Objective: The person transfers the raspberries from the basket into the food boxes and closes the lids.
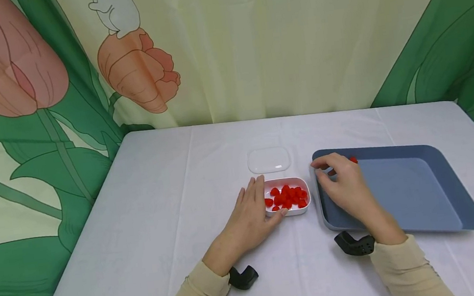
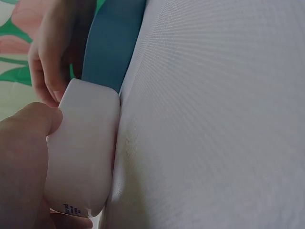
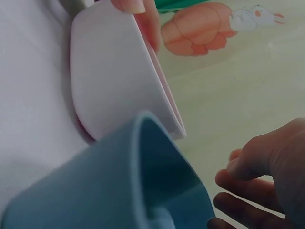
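Note:
A small white box [image 1: 289, 212] with rounded corners holds several small red pieces [image 1: 286, 196]. My left hand [image 1: 247, 216] grips the box's left end, thumb along the near rim and straight fingers at the left side; the left wrist view shows the thumb [image 2: 35, 119] on the rim. Over the left edge of a blue-grey tray [image 1: 411, 191] is my right hand [image 1: 343, 184]. Its fingers are loosely bent, thumb apart from them, and nothing shows between them in the right wrist view. One red piece [image 1: 353, 159] shows just beyond that hand, in the tray's far left part.
Behind the box lies a clear plastic lid [image 1: 268, 160] on the white tablecloth [image 1: 159, 202]. The tray's raised rim stands close to the box's right side. A printed curtain [image 1: 272, 40] hangs behind the table.

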A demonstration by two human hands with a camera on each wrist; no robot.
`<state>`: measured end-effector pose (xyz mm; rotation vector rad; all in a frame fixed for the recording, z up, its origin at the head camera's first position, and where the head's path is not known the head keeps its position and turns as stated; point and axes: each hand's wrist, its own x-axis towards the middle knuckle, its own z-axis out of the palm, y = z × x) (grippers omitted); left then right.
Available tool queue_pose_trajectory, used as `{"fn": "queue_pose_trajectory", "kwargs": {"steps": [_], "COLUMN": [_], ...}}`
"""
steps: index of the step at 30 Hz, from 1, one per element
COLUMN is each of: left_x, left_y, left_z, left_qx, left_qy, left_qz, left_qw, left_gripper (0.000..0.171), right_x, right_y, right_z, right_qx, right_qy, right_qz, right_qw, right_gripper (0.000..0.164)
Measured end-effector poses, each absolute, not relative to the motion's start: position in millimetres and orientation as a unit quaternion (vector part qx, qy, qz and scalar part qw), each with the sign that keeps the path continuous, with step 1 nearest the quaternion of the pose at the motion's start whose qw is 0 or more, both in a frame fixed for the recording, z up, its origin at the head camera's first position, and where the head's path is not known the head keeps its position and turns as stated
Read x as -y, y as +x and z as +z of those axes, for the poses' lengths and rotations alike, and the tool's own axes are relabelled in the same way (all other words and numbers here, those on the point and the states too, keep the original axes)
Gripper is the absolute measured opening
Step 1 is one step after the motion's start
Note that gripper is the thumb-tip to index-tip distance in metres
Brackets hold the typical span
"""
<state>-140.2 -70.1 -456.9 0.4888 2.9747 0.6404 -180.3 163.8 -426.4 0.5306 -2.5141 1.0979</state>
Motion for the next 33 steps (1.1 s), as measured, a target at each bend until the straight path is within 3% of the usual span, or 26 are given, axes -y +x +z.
{"fn": "queue_pose_trajectory", "kwargs": {"steps": [17, 33], "left_x": [71.1, 70.7], "left_y": [-140.3, -139.8], "left_z": [-455.5, -455.3], "left_qx": [-0.964, -0.967], "left_qy": [0.154, 0.159], "left_qz": [0.211, 0.197], "left_qw": [0.039, 0.029], "left_gripper": [0.091, 0.091], "right_x": [-188.8, -211.8], "right_y": [-185.4, -188.1], "right_z": [-424.6, -424.3], "right_qx": [0.907, 0.94], "right_qy": [0.125, 0.089], "right_qz": [0.363, 0.31], "right_qw": [0.174, 0.114], "right_gripper": [0.022, 0.027]}}
